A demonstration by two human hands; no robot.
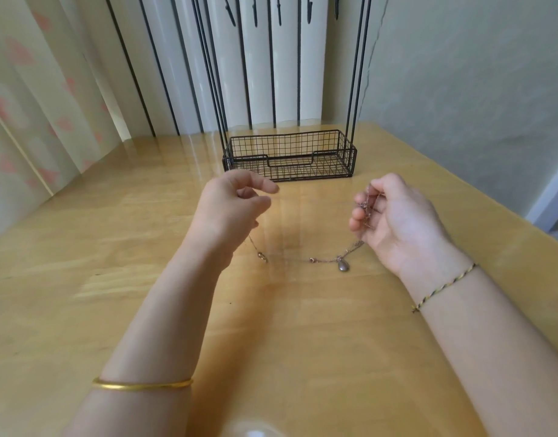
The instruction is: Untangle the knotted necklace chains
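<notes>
Right hand [394, 216]: curled round bunched necklace chains [366, 206], which trail onto table [303, 326] at 7 o'clock.
Left hand [233, 206]: curled; grip on strand hidden.
Edges: wire basket [290, 156] at 12 o'clock; table edge at 3.
Unclear: knot blurred.

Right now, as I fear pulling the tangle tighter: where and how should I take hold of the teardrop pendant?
Probably pinch the top of the teardrop pendant, where it joins the necklace chains, coming from above on its left: it lies flat on the table, and the right hand holds the bunch to its right.
</notes>
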